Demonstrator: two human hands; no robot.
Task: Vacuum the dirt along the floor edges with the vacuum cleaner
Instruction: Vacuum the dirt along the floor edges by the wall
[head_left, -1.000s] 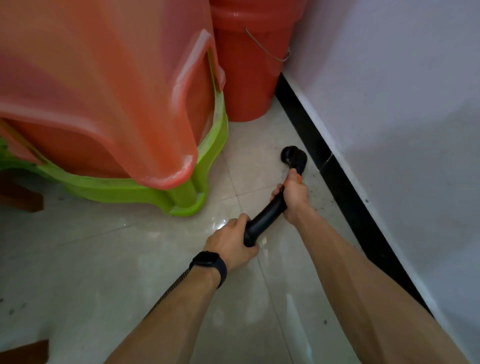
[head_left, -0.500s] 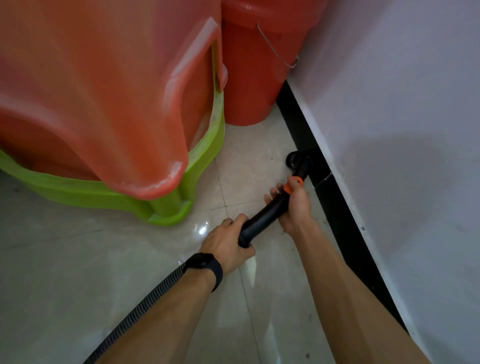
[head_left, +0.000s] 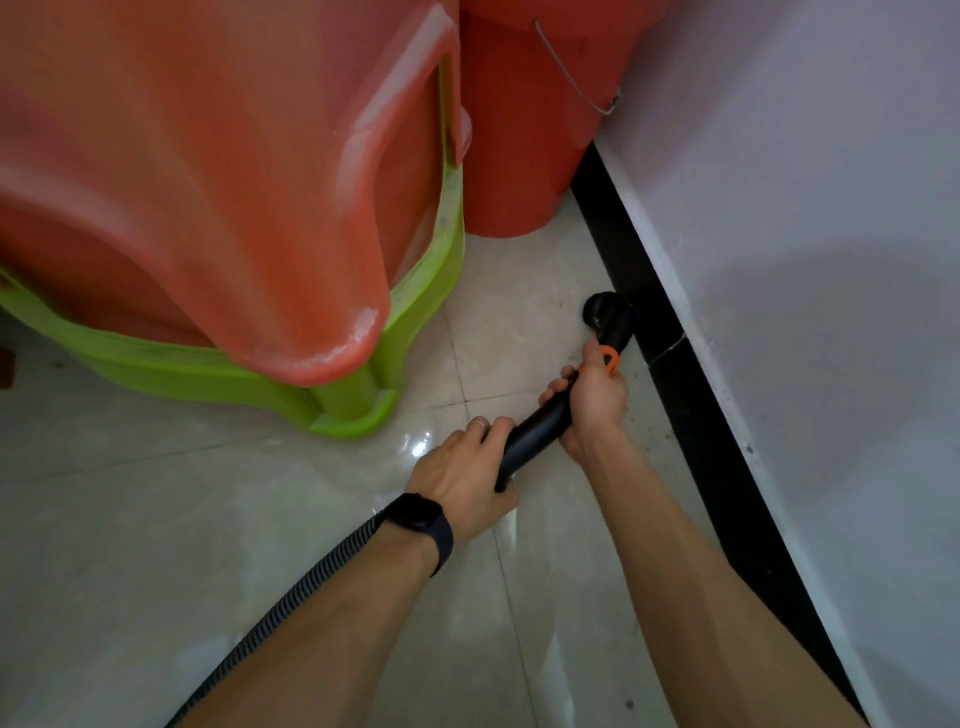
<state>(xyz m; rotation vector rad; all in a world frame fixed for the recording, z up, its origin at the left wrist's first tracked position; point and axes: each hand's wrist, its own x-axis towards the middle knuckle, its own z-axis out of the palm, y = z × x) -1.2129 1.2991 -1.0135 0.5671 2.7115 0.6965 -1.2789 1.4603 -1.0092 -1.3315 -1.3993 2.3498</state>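
Note:
Both hands hold a black vacuum wand (head_left: 535, 428) low over the pale tiled floor. My left hand (head_left: 462, 478), with a dark watch on the wrist, grips its rear end where the ribbed hose (head_left: 291, 603) joins. Further up, my right hand (head_left: 592, 400) grips the wand just behind an orange collar (head_left: 610, 358). The round black nozzle (head_left: 608, 312) sits on the floor against the black skirting (head_left: 691, 415) below the white wall. Small dark specks of dirt (head_left: 652, 436) lie on the tiles beside the skirting.
Stacked orange and green plastic chairs (head_left: 332, 364) stand close on the left. An orange bucket (head_left: 524, 130) with a wire handle stands in the corner behind the nozzle. The white wall (head_left: 805, 260) closes off the right side.
The nozzle has moved right, from the open tile to the skirting. Both hands kept their grip on the wand and the view shifted slightly.

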